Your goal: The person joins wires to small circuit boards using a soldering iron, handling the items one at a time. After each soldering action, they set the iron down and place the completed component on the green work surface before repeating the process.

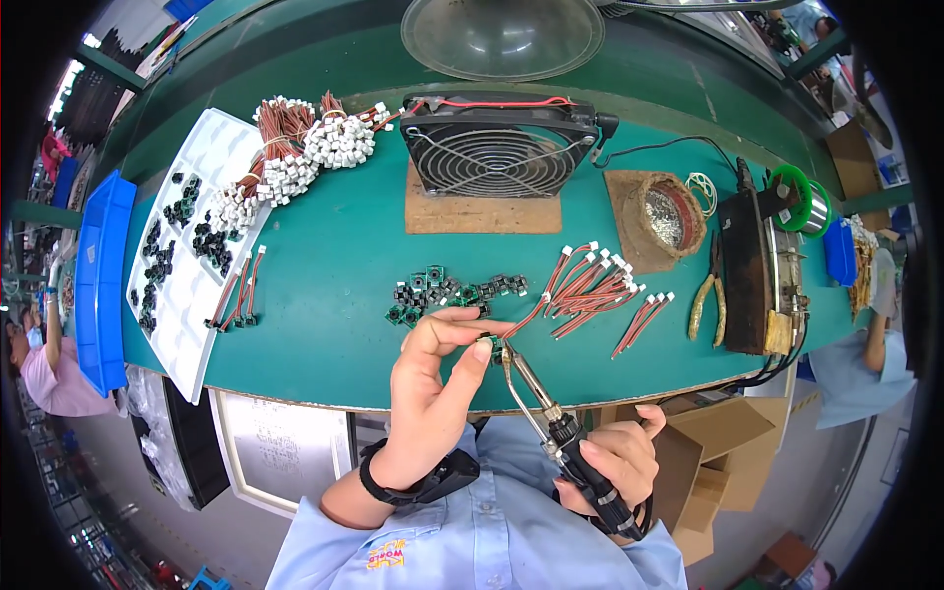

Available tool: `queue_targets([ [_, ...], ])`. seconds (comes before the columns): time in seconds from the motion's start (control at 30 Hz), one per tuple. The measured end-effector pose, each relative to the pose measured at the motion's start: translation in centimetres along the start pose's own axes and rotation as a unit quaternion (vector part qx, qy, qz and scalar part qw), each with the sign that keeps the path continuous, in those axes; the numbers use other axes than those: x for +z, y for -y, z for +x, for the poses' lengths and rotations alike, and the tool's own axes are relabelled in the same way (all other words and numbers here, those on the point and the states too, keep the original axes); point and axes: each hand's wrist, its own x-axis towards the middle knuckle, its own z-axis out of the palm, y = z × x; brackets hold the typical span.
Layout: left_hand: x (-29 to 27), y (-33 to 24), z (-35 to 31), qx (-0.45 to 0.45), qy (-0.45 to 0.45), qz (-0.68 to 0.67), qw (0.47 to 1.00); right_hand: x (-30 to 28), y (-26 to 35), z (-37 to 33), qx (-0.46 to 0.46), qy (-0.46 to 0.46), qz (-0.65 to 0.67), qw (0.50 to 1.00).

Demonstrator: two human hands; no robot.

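My left hand (433,366) pinches a small green circuit board (494,346) between thumb and fingers, just above the table's near edge. A red-brown wire lead (531,317) runs from the board toward a white plug. In my right hand (621,460) is a soldering iron (565,433) with a black handle and a thin solder feed tube alongside. Its tip meets the board or sits right by it; the exact contact is too small to tell. Beyond my left fingers lies a cluster of small green and black boards (433,283). Loose wire leads with white plugs (590,285) lie right of them.
A black fan (497,147) stands at the back. Right are a tin of metal shavings (669,218), pliers (716,300), a soldering station (747,275) and a solder reel (811,206). A white tray (187,339) and blue bin (103,285) stand left.
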Motion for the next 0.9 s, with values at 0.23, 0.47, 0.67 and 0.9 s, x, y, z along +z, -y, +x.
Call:
queue_targets([
  [0.23, 0.18, 0.31, -0.14, 0.012, -0.008, 0.015, 1.000, 0.28, -0.26, -0.26, -0.009, -0.009, -0.007, 1.000],
  [0.47, 0.33, 0.28, -0.14, 0.017, -0.016, 0.036, 0.999, 0.30, -0.39, -0.34, -0.008, -0.009, -0.004, 1.000],
  [0.67, 0.41, 0.11, -0.22, 0.020, -0.016, 0.048, 0.999, -0.02, 0.00, 0.21, 0.007, -0.008, 0.012, 1.000],
  [0.9, 0.49, 0.04, -0.25, 0.026, -0.005, 0.055, 0.998, 0.18, -0.16, 0.03, 0.005, -0.017, 0.011, 1.000],
])
